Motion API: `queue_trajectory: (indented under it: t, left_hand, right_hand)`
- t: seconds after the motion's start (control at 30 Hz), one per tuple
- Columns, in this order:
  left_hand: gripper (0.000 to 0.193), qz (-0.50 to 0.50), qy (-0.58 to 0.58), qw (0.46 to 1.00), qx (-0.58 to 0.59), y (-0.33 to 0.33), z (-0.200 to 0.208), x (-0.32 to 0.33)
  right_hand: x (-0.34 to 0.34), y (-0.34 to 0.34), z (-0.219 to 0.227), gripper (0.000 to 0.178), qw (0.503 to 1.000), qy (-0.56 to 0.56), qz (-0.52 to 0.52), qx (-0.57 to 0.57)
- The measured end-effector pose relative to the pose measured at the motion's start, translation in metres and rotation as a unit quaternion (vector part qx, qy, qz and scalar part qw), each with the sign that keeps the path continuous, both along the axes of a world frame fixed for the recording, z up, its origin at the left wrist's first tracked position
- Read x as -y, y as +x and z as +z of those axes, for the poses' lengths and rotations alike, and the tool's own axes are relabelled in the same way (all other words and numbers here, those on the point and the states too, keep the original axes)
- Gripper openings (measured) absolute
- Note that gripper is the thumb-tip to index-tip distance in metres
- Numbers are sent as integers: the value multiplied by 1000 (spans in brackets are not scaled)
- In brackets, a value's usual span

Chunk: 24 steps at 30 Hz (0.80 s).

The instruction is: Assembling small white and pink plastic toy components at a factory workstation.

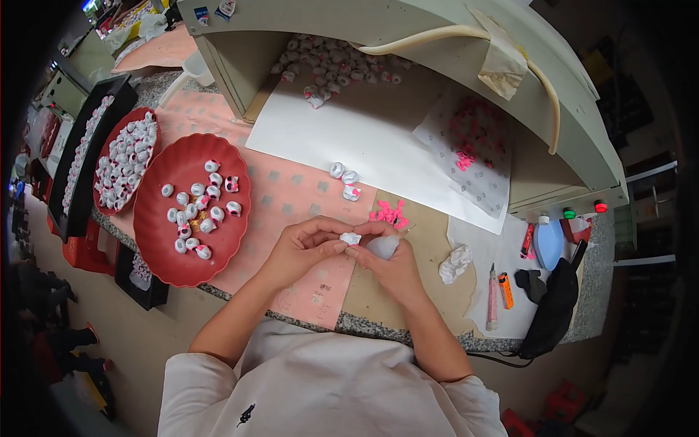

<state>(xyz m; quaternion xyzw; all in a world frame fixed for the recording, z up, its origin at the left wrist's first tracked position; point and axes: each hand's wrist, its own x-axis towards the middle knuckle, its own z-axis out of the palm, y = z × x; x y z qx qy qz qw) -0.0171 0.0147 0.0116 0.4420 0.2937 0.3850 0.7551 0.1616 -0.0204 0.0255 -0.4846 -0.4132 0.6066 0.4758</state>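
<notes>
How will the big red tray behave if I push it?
The big red tray is probably stiff: its fluted rim looks even, without sagging. The white pieces inside may roll about, since they look rounded and lie loose.

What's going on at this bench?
Someone's left hand and right hand pinch a small white piece between them; a translucent thing also shows at the right hand. Pink bits lie just beyond, with three small pieces farther back. White-and-pink pieces sit in a red scalloped dish to the left.
</notes>
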Motion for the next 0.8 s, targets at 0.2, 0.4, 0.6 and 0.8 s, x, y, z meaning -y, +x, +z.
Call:
queue_trajectory:
  t: [0.2, 0.4, 0.6, 0.8]
  left_hand:
    - [21, -24, 1, 1000, 6, 4, -3, -2]
    - [20, -23, 14, 999, 23, 7, -4, -5]
    - [20, -16, 5, 1000, 19, -1, -2, -5]
    - [23, -20, -24, 999, 33, -18, 11, 6]
  right_hand:
    - [0, 5, -1, 22, 1000, 23, -5, 6]
    - [-1, 5, -6, 23, 999, 29, -16, 6]
    - [-2, -1, -12, 25, 999, 44, -9, -18]
    - [12, -13, -9, 23, 997, -18, 2, -71]
